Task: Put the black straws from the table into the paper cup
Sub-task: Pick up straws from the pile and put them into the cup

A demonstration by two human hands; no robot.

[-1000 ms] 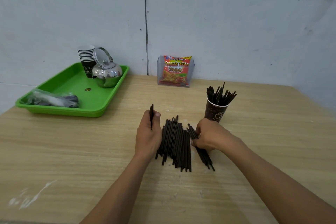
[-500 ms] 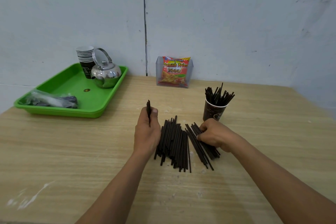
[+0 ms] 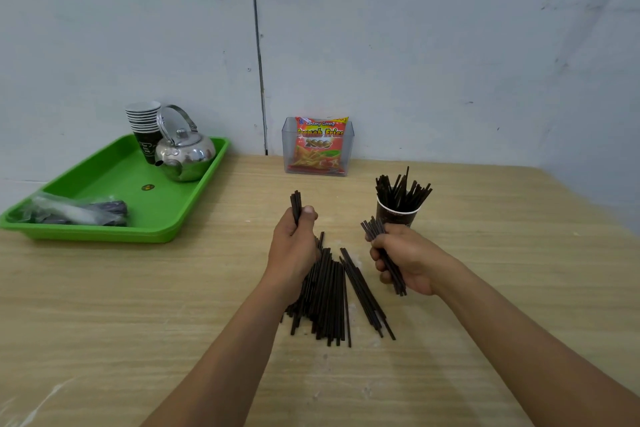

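Clutching straw bundles, both hands (image 3: 293,250) (image 3: 408,258) clenched — loose straws (image 3: 329,295) between, paper cup (image 3: 398,215) beyond.

I note a matt, pale wood-grain table (image 3: 173,305), matt black straws (image 3: 329,291), a dark paper cup (image 3: 396,217), a glossy green plastic tray (image 3: 114,180), a mirror-polished metal kettle (image 3: 187,156) and a clear plastic holder (image 3: 289,146).

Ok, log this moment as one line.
left hand: holds straws | right hand: holds straw bundle near paper cup | pile: on table | cup: partly filled
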